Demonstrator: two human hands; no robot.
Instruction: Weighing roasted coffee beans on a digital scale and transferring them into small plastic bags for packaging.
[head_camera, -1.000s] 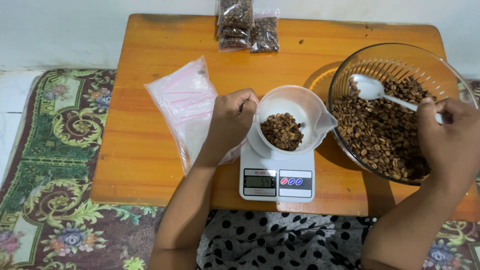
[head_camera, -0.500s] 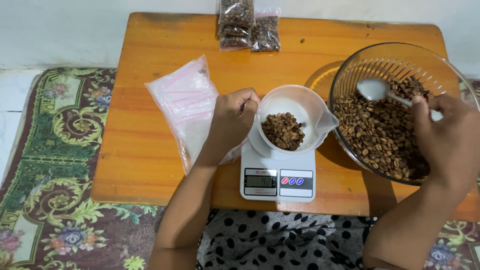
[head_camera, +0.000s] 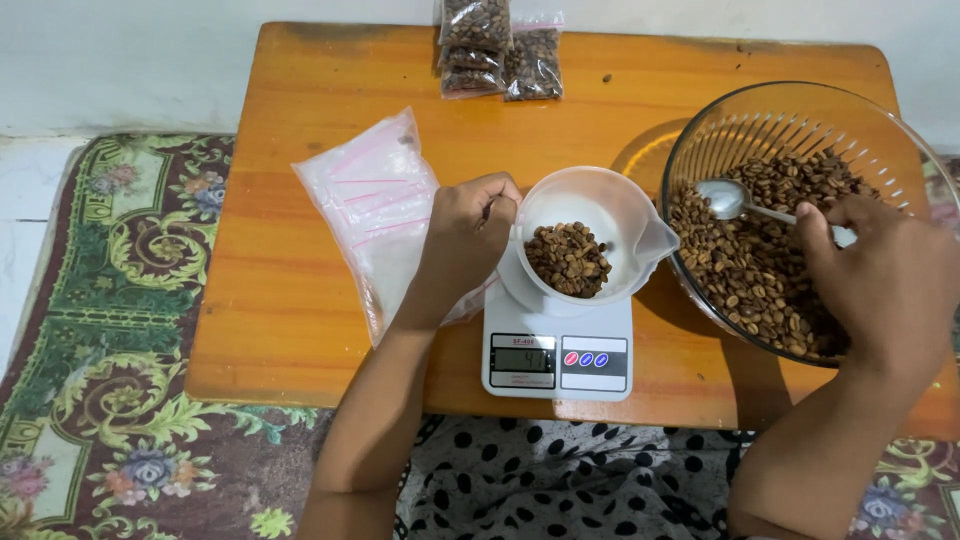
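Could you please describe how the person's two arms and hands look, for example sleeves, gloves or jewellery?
Both forearms are bare to the lower edge of the picture; no sleeve is visible. The left hand and the right hand wear no gloves, and no ring, bracelet or watch shows on the fingers or wrists. The arms are slender, with no visible markings. Below them lies dark cloth with white dots.

This looks like a room in a home, used for small-scale packing. A low orange wooden worktop (head_camera: 330, 300) stands on the floor against a plain white wall (head_camera: 130, 60), with a patterned floral carpet (head_camera: 110, 400) of green and maroon running along its left and near edges. A black cloth with white dots (head_camera: 580, 490) lies below the near edge, at floor level.
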